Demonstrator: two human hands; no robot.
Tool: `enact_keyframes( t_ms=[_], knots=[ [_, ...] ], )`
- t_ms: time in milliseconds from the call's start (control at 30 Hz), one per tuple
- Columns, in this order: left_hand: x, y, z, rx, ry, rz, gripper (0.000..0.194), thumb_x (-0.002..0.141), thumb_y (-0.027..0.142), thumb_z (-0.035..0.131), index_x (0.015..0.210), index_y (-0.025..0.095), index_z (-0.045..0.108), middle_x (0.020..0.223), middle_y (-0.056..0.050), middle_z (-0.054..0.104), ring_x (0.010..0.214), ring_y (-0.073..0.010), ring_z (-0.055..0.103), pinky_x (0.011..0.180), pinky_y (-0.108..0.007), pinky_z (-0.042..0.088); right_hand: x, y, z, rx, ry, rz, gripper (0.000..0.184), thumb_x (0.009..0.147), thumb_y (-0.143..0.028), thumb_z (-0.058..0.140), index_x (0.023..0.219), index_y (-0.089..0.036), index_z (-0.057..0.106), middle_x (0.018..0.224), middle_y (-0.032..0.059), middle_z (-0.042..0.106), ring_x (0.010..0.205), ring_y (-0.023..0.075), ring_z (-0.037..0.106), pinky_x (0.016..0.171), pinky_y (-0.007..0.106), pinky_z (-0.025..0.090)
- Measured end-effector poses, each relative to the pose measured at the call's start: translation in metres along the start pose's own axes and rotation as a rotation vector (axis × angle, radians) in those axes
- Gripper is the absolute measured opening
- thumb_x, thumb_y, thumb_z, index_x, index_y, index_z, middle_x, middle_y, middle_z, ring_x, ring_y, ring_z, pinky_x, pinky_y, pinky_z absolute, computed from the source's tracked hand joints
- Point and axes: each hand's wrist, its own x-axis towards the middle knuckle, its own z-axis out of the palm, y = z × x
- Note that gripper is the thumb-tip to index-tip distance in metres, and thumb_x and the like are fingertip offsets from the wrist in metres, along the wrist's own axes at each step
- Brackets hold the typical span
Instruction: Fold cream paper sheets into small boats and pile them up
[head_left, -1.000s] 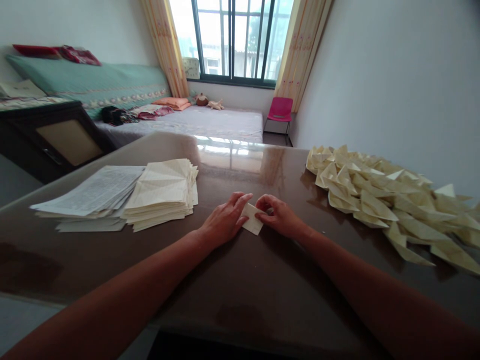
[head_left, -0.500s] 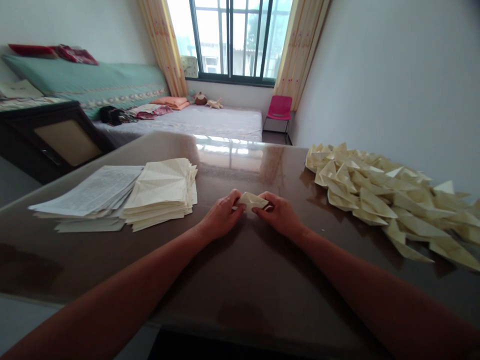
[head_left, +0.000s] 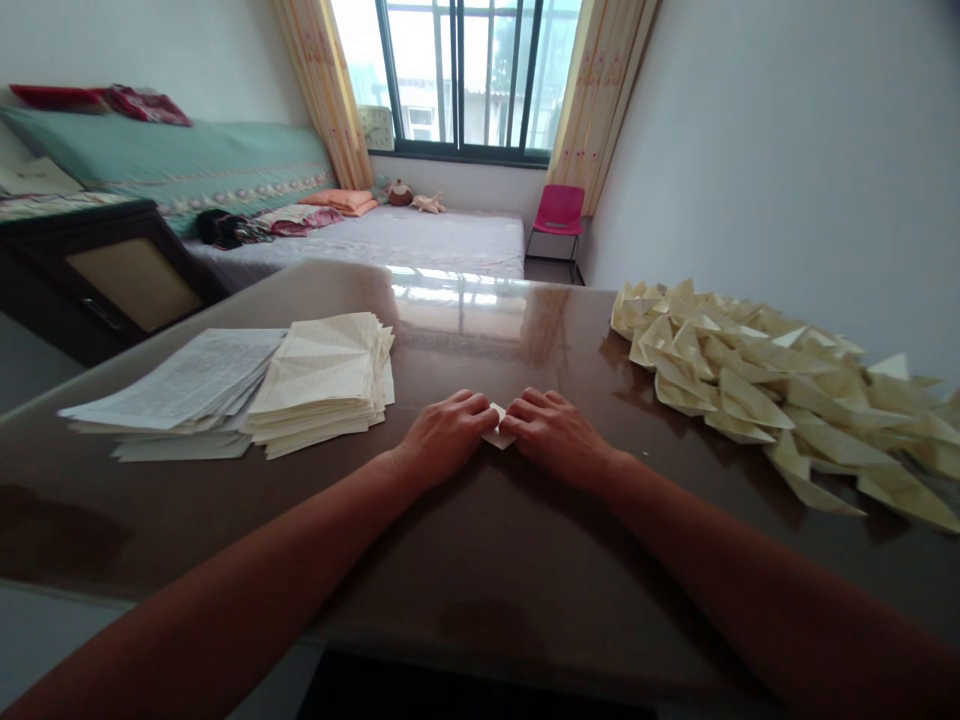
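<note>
A small piece of folded paper, pale cream, lies at the middle of the brown table, mostly covered by fingers. My left hand is closed on its left side, fingertips curled against it. From the right, my right hand grips the same paper, its knuckles up and fingers bent. The two hands nearly meet, and only the near corner and a sliver between them show. How the far part of the paper is folded is hidden.
Left of my hands lie a stack of creased cream sheets and a stack of printed sheets. A large heap of folded paper boats covers the table's right side. Beyond the table are a bed and a pink chair.
Both hands have turned over the paper from holding its sides, knuckles now up, and moved closer together. Less of the paper shows, and it sits slightly nearer to me.
</note>
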Motion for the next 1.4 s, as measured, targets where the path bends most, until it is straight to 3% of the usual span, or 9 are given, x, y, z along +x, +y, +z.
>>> enact_keyframes(
  t_ms=[200, 400, 567, 700, 933, 1167, 1300, 1400],
  knots=[
    [-0.006, -0.004, -0.007, -0.048, -0.067, -0.030, 0.021, 0.090, 0.028, 0.045, 0.085, 0.023, 0.065, 0.087, -0.003, 0.060, 0.084, -0.0172, 0.055, 0.066, -0.026, 0.041, 0.000, 0.026, 0.010, 0.435, -0.019, -0.009, 0.022, 0.092, -0.031, 0.051, 0.100, -0.024, 0.069, 0.098, 0.0036, 0.066, 0.092, 0.0154, 0.056, 0.081, 0.026, 0.040],
    [-0.004, -0.010, 0.002, -0.194, -0.028, -0.115, 0.030, 0.094, 0.028, 0.039, 0.081, 0.018, 0.064, 0.084, -0.005, 0.062, 0.083, -0.0175, 0.058, 0.077, -0.028, 0.045, 0.004, 0.028, 0.023, 0.582, 0.038, 0.109, 0.023, 0.092, -0.028, 0.048, 0.091, -0.018, 0.069, 0.088, 0.0040, 0.066, 0.083, 0.0141, 0.058, 0.077, 0.025, 0.043],
    [0.002, -0.011, 0.013, -0.255, 0.024, -0.265, 0.027, 0.093, 0.025, 0.040, 0.115, 0.018, 0.053, 0.098, -0.006, 0.067, 0.091, -0.0196, 0.063, 0.082, -0.031, 0.047, 0.007, 0.019, 0.034, 0.524, 0.094, 0.290, 0.020, 0.091, -0.028, 0.048, 0.099, -0.018, 0.063, 0.089, 0.0041, 0.066, 0.083, 0.0150, 0.059, 0.076, 0.026, 0.043],
    [0.004, -0.010, 0.014, -0.262, -0.003, -0.301, 0.035, 0.092, 0.025, 0.041, 0.126, 0.018, 0.045, 0.098, -0.006, 0.067, 0.088, -0.0195, 0.064, 0.081, -0.032, 0.048, 0.009, 0.014, 0.034, 0.466, 0.110, 0.327, 0.024, 0.090, -0.025, 0.047, 0.110, -0.017, 0.058, 0.093, 0.0052, 0.066, 0.083, 0.0150, 0.059, 0.079, 0.027, 0.044],
    [0.004, -0.010, 0.015, -0.192, -0.016, -0.279, 0.036, 0.093, 0.026, 0.041, 0.128, 0.023, 0.046, 0.108, -0.006, 0.056, 0.093, -0.0188, 0.063, 0.084, -0.032, 0.049, 0.009, 0.009, 0.027, 0.406, 0.058, 0.341, 0.033, 0.091, -0.021, 0.044, 0.123, -0.024, 0.054, 0.108, 0.0052, 0.064, 0.093, 0.0154, 0.059, 0.083, 0.028, 0.043],
    [0.001, -0.009, 0.016, -0.127, 0.029, -0.159, 0.022, 0.093, 0.022, 0.042, 0.109, 0.020, 0.057, 0.106, -0.007, 0.054, 0.101, -0.0195, 0.054, 0.091, -0.033, 0.047, 0.005, 0.001, 0.017, 0.153, -0.031, 0.248, 0.034, 0.096, -0.025, 0.040, 0.124, -0.032, 0.058, 0.108, 0.0047, 0.057, 0.093, 0.0162, 0.055, 0.083, 0.029, 0.041],
    [0.000, -0.008, 0.016, -0.096, 0.019, -0.055, 0.020, 0.092, 0.018, 0.046, 0.106, 0.018, 0.060, 0.104, -0.007, 0.058, 0.101, -0.0202, 0.050, 0.090, -0.033, 0.047, 0.003, -0.009, 0.010, 0.007, -0.068, 0.138, 0.040, 0.094, -0.020, 0.041, 0.134, -0.025, 0.049, 0.115, 0.0086, 0.056, 0.106, 0.0223, 0.047, 0.087, 0.034, 0.038],
    [0.000, -0.007, 0.017, -0.098, 0.016, -0.036, 0.021, 0.090, 0.014, 0.049, 0.107, 0.016, 0.060, 0.107, -0.008, 0.061, 0.099, -0.0193, 0.051, 0.092, -0.033, 0.047, 0.003, -0.013, 0.009, -0.050, -0.097, 0.137, 0.042, 0.095, -0.019, 0.037, 0.137, -0.021, 0.044, 0.117, 0.0115, 0.055, 0.108, 0.0241, 0.046, 0.086, 0.036, 0.038]
  ],
)
